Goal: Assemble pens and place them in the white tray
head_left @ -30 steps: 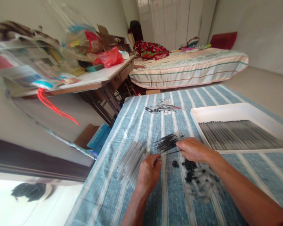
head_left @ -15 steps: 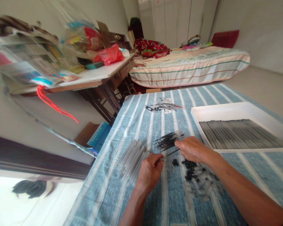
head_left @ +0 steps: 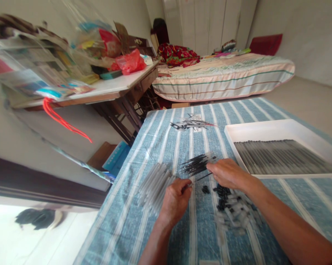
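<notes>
Left hand point(head_left: 177, 200) has edged slightly rightward over the last second. Beside pale tubes point(head_left: 155, 184) on the tabletop point(head_left: 123, 224), its grip pinches one end of a thin dark rod point(head_left: 204, 177); the right hand point(head_left: 224, 172) pinches the other, left of the white tray point(head_left: 261, 131).

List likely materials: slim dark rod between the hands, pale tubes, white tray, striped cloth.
Slim dark rod: perhaps plastic, too thin to judge finish.
Pale tubes: probably translucent plastic, given the hazy grey look; blur hides gloss.
White tray: likely plastic, smooth, uniform colour, thin walls.
Striped cloth: woven fabric, matte; creases and mottled texture, fibre unclear.
</notes>
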Available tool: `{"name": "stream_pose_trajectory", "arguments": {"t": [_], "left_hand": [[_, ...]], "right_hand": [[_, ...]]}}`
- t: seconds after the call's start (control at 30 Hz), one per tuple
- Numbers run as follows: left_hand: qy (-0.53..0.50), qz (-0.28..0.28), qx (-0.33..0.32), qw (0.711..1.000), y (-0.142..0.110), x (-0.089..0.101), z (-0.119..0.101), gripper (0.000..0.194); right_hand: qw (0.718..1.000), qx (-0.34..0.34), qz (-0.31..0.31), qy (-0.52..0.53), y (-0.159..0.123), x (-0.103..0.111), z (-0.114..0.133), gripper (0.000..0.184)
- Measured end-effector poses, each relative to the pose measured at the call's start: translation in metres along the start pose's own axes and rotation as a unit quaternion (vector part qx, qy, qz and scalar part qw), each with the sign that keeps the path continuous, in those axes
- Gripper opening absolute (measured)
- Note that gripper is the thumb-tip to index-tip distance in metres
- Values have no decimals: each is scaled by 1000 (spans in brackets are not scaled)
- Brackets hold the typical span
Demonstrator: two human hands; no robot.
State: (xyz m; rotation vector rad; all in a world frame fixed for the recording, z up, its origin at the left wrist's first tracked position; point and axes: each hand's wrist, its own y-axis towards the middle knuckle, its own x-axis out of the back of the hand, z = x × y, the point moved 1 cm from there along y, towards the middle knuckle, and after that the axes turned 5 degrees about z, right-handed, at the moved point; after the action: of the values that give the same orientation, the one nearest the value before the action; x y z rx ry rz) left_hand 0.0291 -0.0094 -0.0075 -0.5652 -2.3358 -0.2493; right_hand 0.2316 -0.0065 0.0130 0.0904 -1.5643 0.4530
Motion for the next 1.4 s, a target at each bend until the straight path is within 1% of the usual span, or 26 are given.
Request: {"name": "stream_pose_trajectory", "arguments": {"t": [0.07,0.23,0.33,0.43,0.5,0.57,0.63,0.7,0.73,0.77,0.83,0.9,0.97,1.1,1.2,1.27,1.3,1.33,1.37,1.4], "left_hand": [[-3,-1,-1,1000,0,0,0,19],[-28,5,0,1000,0,-1,0,16],[-67,13,18,997,0,-2,-1,16],[-132,22,50,990,0,-1,-5,14],[-190,21,69,979,0,-1,-8,12],[-252,14,80,964,-1,0,-10,10],[-316,-11,83,945,-1,2,-11,12],[-379,-52,77,921,-2,4,-11,16],[-406,-73,69,908,-2,5,-11,18],[-428,-92,59,897,-2,6,-11,19],[-458,-118,38,880,-2,8,-11,20],[-475,-129,24,870,-2,8,-11,19],[-480,-127,20,868,-3,7,-10,18],[-474,-104,30,874,-3,5,-9,20],[-464,-86,50,880,-4,4,-11,22],[-451,-74,62,887,-4,4,-13,22],[-442,-67,65,892,-5,4,-14,21],[-433,-59,68,897,-5,4,-16,20],[-423,-50,69,902,-5,5,-16,19],[-413,-40,70,907,-5,4,-17,18]], "right_hand": [[1000,8,2,-6,0,0,2,21],[999,21,-20,-20,-1,2,8,21],[999,21,-29,-19,-1,6,10,20],[997,39,-60,-9,-3,7,14,20],[993,65,-97,8,-6,7,19,21],[983,105,-147,42,-9,7,25,22],[966,135,-199,93,-13,8,29,24],[955,131,-223,147,-15,10,29,25],[956,116,-213,165,-15,11,28,25],[962,98,-188,175,-14,12,26,23],[977,69,-106,171,-11,10,23,17],[986,56,-28,152,-6,6,21,13],[989,53,17,136,-1,0,21,12],[989,45,52,134,4,-10,23,16],[983,55,35,171,5,-12,21,16],[971,63,5,230,5,-11,18,14],[959,65,-7,277,4,-11,16,13],[939,67,-13,337,4,-10,13,12],[913,70,-16,402,3,-9,12,11],[881,74,-18,468,2,-8,10,10]]}}
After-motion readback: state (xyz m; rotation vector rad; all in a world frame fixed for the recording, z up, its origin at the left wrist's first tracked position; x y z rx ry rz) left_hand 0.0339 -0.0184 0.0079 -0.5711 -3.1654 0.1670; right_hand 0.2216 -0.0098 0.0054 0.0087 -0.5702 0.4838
